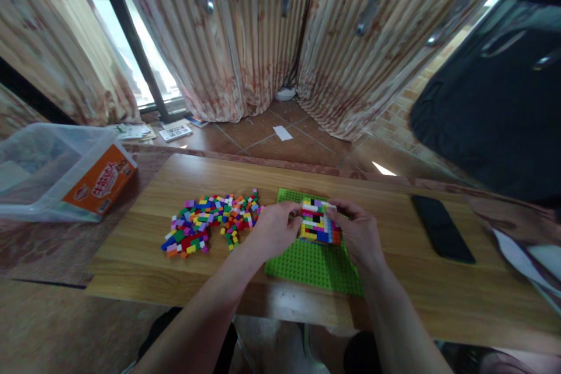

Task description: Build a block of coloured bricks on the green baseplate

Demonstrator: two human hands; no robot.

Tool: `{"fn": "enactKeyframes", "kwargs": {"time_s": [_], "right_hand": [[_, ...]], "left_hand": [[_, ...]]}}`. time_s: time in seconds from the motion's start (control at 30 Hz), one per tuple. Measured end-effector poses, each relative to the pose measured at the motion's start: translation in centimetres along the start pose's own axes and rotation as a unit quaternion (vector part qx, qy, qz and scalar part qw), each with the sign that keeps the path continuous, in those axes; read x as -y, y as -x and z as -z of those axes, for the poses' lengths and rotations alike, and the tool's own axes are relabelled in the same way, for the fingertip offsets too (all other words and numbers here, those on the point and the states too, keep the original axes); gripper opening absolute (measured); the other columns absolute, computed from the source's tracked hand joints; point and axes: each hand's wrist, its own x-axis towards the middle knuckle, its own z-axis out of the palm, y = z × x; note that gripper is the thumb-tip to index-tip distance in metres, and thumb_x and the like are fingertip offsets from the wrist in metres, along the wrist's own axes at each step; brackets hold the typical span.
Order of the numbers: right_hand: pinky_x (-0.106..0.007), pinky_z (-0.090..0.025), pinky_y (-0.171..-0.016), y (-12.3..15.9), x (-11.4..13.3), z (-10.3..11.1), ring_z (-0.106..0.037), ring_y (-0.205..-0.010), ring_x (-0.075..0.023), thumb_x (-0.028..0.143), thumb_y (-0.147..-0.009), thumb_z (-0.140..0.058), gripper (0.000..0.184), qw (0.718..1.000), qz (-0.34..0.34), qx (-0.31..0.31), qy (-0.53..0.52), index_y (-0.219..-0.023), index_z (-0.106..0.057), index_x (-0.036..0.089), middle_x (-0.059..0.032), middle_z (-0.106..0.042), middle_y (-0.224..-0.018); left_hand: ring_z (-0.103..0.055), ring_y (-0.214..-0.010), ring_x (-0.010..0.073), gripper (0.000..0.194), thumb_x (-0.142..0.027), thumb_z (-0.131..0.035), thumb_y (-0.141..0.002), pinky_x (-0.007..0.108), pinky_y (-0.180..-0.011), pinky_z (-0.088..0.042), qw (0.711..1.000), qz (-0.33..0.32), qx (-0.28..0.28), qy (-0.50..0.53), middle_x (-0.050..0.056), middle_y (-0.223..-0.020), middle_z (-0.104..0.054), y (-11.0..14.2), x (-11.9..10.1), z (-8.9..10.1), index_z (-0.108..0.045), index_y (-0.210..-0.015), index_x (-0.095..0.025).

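Note:
A block of multicoloured toy bricks (319, 223) sits over a green studded baseplate (307, 266) on the wooden table; I cannot tell whether it is attached to the plate. My left hand (278, 228) is closed at the block's left edge, thumb and fingertips against it. From the right side, my right hand (357, 231) grips the same block, with the thumb reaching over its top right part. My fingers hide both side edges of the block. Left of the plate lies a spread pile of loose toy bricks (201, 219) in many colours.
A black phone (442, 228) lies on the right of the wooden table (144, 251). A clear plastic bin (56, 158) with an orange label stands off the table's left end. Papers (175, 131) lie on the tiled floor by the curtains (236, 41). A dark bag-like shape (491, 111) is at the right.

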Motion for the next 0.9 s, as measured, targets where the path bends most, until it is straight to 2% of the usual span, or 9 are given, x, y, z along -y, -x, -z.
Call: {"fn": "enactKeyframes", "kwargs": {"time_s": [0.33, 0.57, 0.7, 0.8, 0.9], "right_hand": [[-0.026, -0.056, -0.058, -0.3, 0.6, 0.2, -0.064, -0.059, -0.0124, 0.031, -0.044, -0.091, 0.043, 0.998, -0.041, 0.019, -0.047, -0.082, -0.075, 0.019, 0.0013, -0.072, -0.071], [-0.03, -0.058, -0.06, -0.6, 0.6, 0.3, -0.066, -0.061, -0.015, 0.031, -0.043, -0.092, 0.048, 0.996, -0.053, 0.043, -0.054, -0.086, -0.075, 0.019, -0.0007, -0.075, -0.074], [-0.029, -0.058, -0.062, -0.6, 0.6, 0.6, -0.067, -0.064, -0.0143, 0.028, -0.045, -0.091, 0.046, 0.995, -0.057, 0.052, -0.065, -0.088, -0.075, 0.02, -0.0004, -0.075, -0.078], [-0.025, -0.057, -0.065, -0.7, 0.8, 1.0, -0.067, -0.069, -0.0121, 0.024, -0.047, -0.089, 0.042, 0.994, -0.042, 0.035, -0.091, -0.086, -0.075, 0.021, 0.0004, -0.075, -0.081], [-0.021, -0.055, -0.065, -0.9, 1.0, 1.3, -0.067, -0.071, -0.0104, 0.023, -0.05, -0.087, 0.036, 0.993, -0.024, -0.012, -0.112, -0.083, -0.075, 0.02, 0.0002, -0.074, -0.082]], "left_hand": [[-0.061, -0.068, 0.016, 0.027, -0.015, -0.047, -0.086, 0.025, -0.063, -0.043, 1.0, -0.016, -0.013, 0.002, 0.007, -0.086, -0.073, 0.3, -0.2, -0.7, -0.072, -0.096, -0.015], [-0.057, -0.061, 0.0153, 0.029, -0.013, -0.047, -0.085, 0.026, -0.059, -0.04, 1.0, -0.017, -0.012, -0.004, 0.006, -0.079, -0.071, 0.4, -0.3, -0.7, -0.073, -0.097, -0.014], [-0.061, -0.066, 0.0164, 0.029, -0.014, -0.047, -0.085, 0.026, -0.062, -0.043, 1.0, -0.018, -0.01, -0.006, 0.007, -0.084, -0.073, 0.3, -0.3, -0.5, -0.073, -0.098, -0.014], [-0.064, -0.072, 0.0183, 0.03, -0.016, -0.047, -0.086, 0.028, -0.066, -0.047, 1.0, -0.008, 0.003, 0.0, 0.008, -0.089, -0.074, 0.2, -0.2, -0.4, -0.072, -0.102, -0.015], [-0.068, -0.081, 0.0211, 0.033, -0.018, -0.049, -0.086, 0.03, -0.073, -0.05, 1.0, 0.018, 0.009, 0.011, 0.011, -0.097, -0.075, 0.1, 0.0, -0.4, -0.069, -0.112, -0.013]]}}
